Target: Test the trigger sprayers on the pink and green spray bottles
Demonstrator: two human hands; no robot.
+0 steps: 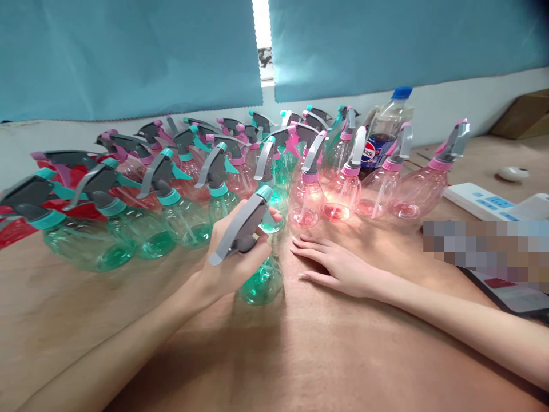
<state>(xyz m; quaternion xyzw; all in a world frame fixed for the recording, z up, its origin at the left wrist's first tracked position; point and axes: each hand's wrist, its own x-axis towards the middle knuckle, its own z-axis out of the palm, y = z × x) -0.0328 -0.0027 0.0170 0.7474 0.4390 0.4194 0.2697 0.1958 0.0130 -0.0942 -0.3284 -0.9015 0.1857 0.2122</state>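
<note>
My left hand [234, 246] is wrapped round the neck of a green spray bottle [261, 284] with a grey and teal trigger head. That bottle stands upright on the wooden table [326, 349], in front of the others. Flat on the table to its right lies my right hand [332, 264], fingers spread, holding nothing. Just beyond those fingertips are several pink spray bottles, the closest a pink spray bottle [305, 206]. A row of green spray bottles, among them a green spray bottle [189, 223], stretches to the left of my left hand.
More spray bottles crowd behind, against the wall. A cola bottle [388, 129] with a blue cap rises at the back right. On the right are a white power strip [476, 200], a white mouse-shaped object [512, 173], a blurred-out device and a cardboard box [523, 114].
</note>
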